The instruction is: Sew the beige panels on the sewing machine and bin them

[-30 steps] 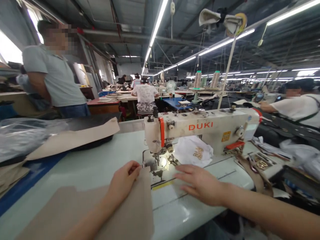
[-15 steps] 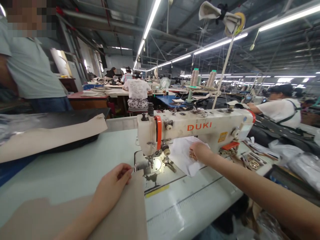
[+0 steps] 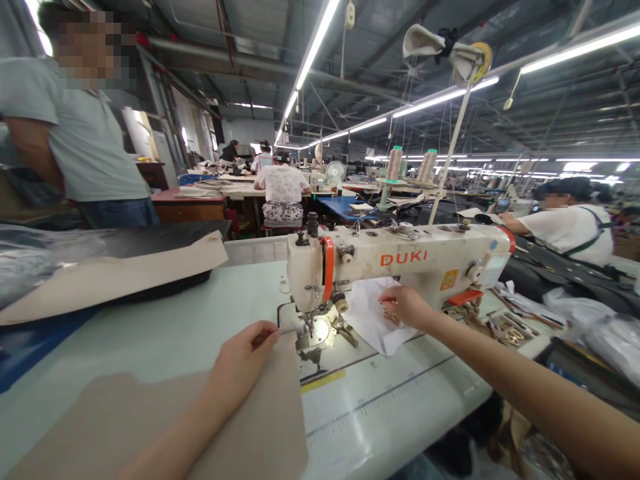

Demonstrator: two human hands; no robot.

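Note:
My left hand [image 3: 250,353] is closed, thumb against fingers, on one end of a narrow pale strip [image 3: 288,329] that points toward the needle of the sewing machine [image 3: 400,257]. Beneath that hand and forearm lies a large beige panel [image 3: 270,420] on the table. Under the machine arm, my right hand [image 3: 404,307] reaches over a small heap of gold-coloured metal fittings [image 3: 391,316] on a white sheet [image 3: 373,327]. Its fingertips are pinched together; whatever is between them is too small to make out.
A beige piece on black material [image 3: 150,277] lies at the left of the table [image 3: 240,287]. On the right are a tray [image 3: 517,327] with gold rings and clear plastic [image 3: 610,333]. Thread cones [image 3: 395,165] stand behind the machine. A person [image 3: 95,140] stands at the left; others sit farther off.
The view has shifted slightly, so everything appears a little farther right and lower. My right fingers have drawn up slightly from the heap of fittings. My left hand still holds the strip.

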